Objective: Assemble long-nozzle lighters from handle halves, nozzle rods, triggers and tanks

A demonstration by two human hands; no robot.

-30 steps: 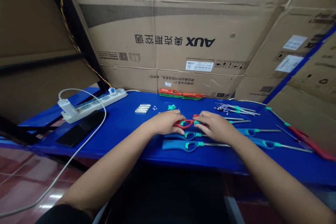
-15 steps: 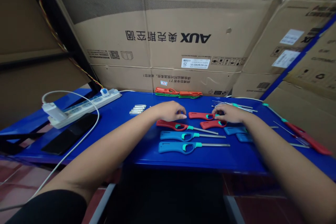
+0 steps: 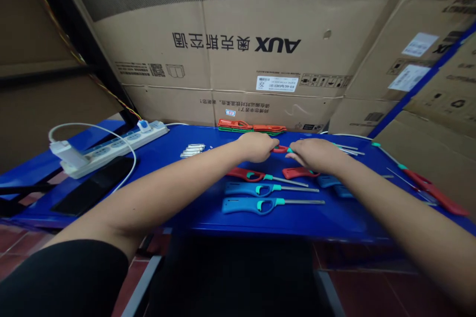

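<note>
My left hand and my right hand meet over the back of the blue table, and both grip a red long-nozzle utility lighter. Most of that lighter is hidden by my fingers, with only its red body and a teal bit showing. Below my hands lie a red lighter with a teal trigger, a second red lighter and two blue lighters. Another blue lighter sits partly under my right forearm.
Stacked red and green lighter shells lie along the back edge, with metal tubes to their left. A power strip, black phone and white cable lie at left. Cardboard boxes stand behind the table.
My hands have drawn together and taken up the red lighter that lay between them. The view has tilted slightly upward, so the table sits lower in the frame.
</note>
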